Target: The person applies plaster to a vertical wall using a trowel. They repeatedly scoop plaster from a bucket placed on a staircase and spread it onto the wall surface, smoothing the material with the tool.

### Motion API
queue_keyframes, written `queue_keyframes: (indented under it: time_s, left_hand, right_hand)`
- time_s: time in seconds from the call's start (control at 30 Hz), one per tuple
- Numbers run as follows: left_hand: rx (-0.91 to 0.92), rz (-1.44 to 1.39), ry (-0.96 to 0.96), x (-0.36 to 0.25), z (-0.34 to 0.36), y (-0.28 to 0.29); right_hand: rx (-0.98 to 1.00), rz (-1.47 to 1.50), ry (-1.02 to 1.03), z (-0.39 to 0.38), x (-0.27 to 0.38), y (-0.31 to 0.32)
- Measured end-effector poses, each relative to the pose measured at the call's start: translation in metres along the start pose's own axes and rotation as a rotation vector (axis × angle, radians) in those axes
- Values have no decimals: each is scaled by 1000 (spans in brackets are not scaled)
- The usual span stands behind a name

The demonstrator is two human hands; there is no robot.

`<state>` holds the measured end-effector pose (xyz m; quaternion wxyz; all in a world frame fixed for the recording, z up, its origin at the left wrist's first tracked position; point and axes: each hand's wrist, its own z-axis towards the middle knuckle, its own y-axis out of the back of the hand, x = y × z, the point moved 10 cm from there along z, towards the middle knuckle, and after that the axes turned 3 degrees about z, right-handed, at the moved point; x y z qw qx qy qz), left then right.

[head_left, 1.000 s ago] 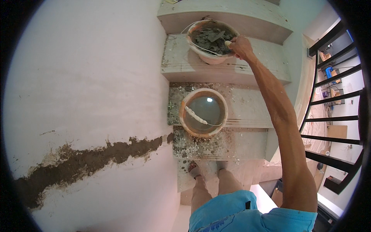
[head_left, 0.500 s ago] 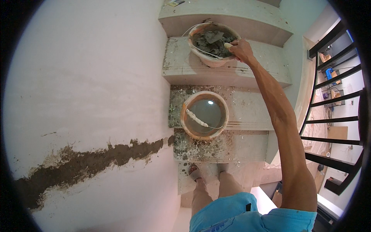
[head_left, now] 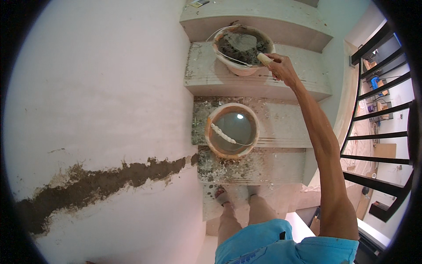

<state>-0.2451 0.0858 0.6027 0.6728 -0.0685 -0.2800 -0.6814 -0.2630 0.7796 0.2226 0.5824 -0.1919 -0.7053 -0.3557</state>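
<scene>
My right hand (head_left: 281,68) reaches up the stairs and is closed on the pale handle of a trowel (head_left: 246,44) whose flat blade lies in grey mortar. The mortar fills a tan bucket (head_left: 233,66) standing on an upper stair step. One step lower stands a second tan bucket (head_left: 215,147) holding murky water, its wire handle with a white grip lying across the rim. My left hand is out of view.
A white wall (head_left: 96,88) on the left carries a rough brown chased groove (head_left: 101,182) running diagonally. Mortar-spattered stair steps (head_left: 281,123) rise ahead. A black metal railing (head_left: 378,132) bounds the right side. My feet (head_left: 237,196) stand on a lower step.
My right hand has shifted slightly down and right along the mortar bucket's rim, and the trowel blade now lies flat on the mortar.
</scene>
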Motion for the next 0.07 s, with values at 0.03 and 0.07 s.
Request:
queue_keyframes:
  time_s: [0.03,0.07]
  left_hand:
    - [6,0,2,2,-1,0]
    - [11,0,5,4,-2,-1]
  right_hand:
    - [14,24,15,-6,2,3]
    - [-12,59,17,-6,-11,12]
